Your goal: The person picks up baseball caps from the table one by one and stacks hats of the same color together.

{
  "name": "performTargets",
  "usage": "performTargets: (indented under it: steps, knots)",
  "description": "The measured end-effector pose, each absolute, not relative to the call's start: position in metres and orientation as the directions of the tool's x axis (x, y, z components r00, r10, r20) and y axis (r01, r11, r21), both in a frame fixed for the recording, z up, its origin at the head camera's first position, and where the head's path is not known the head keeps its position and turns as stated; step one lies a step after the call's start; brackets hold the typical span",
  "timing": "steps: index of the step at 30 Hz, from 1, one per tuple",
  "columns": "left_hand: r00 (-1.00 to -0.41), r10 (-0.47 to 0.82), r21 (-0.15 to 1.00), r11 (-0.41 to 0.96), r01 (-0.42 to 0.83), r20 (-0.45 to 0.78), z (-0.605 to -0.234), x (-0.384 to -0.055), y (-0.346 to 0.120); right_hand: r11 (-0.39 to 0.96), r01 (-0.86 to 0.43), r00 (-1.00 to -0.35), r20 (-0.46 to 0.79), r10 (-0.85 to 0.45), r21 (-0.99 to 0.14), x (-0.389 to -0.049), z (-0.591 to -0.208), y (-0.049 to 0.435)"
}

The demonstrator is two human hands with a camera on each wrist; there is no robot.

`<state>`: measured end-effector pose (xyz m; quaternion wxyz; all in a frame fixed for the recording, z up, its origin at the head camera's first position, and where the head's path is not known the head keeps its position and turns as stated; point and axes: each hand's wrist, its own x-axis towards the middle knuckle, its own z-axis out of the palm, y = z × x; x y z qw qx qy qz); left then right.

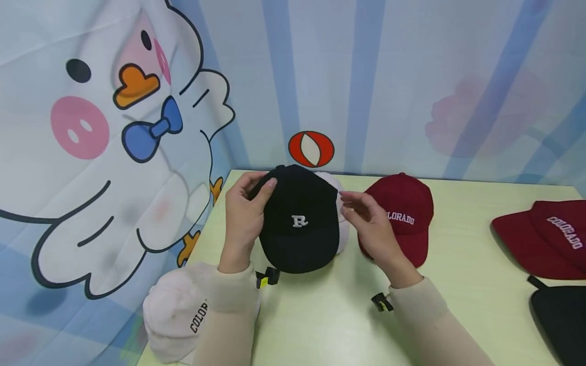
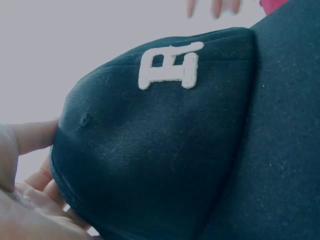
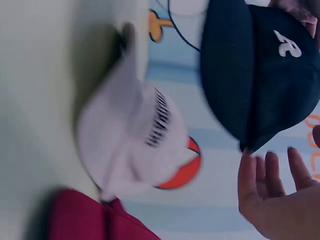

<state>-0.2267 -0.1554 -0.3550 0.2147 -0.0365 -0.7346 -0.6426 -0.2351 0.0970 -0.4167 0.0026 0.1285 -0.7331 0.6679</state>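
Note:
A black baseball cap (image 1: 297, 244) with a white letter R is held up over the table, its brim towards me. My left hand (image 1: 244, 213) grips the cap's left edge, thumb on the front and fingers behind. On the other side my right hand (image 1: 373, 229) has its fingers extended, fingertips at or just beside the cap's edge; in the right wrist view this hand (image 3: 280, 200) holds nothing. Behind the black cap is a white cap (image 3: 150, 135) with dark lettering, mostly hidden in the head view. A dark red COLORADO cap (image 1: 412, 198) lies just beyond my right hand.
Another white cap (image 1: 169, 310) lies at the table's front left, partly under my left sleeve. To the right are a second dark red cap (image 1: 540, 239) and a black item (image 1: 560, 310), cut off by the frame. A printed cloth backdrop (image 1: 320, 76) stands behind the table.

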Motion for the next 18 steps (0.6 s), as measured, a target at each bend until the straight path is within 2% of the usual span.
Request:
performTargets:
  steps: [3, 8, 13, 18]
  knots:
    - [-0.915, -0.165, 0.923, 0.183, 0.339, 0.369, -0.355, -0.228, -0.136, 0.122, -0.259, -0.96, 0.242, -0.14, -0.958, -0.236, -0.404, 0.107]
    - [-0.921, -0.079, 0.915, 0.18, 0.362, 0.38, -0.357, -0.229, -0.108, 0.169, -0.322, -0.943, 0.3, -0.144, -0.931, -0.237, -0.392, 0.117]
    - [-0.924, -0.007, 0.913, 0.16, 0.376, 0.382, -0.358, -0.232, -0.084, 0.19, -0.303, -0.951, 0.285, -0.118, -0.934, -0.238, -0.389, 0.125]
    - [-0.924, 0.04, 0.912, 0.147, 0.382, 0.381, -0.36, -0.237, -0.061, 0.174, -0.292, -0.956, 0.293, -0.019, -0.94, -0.237, -0.388, 0.137]
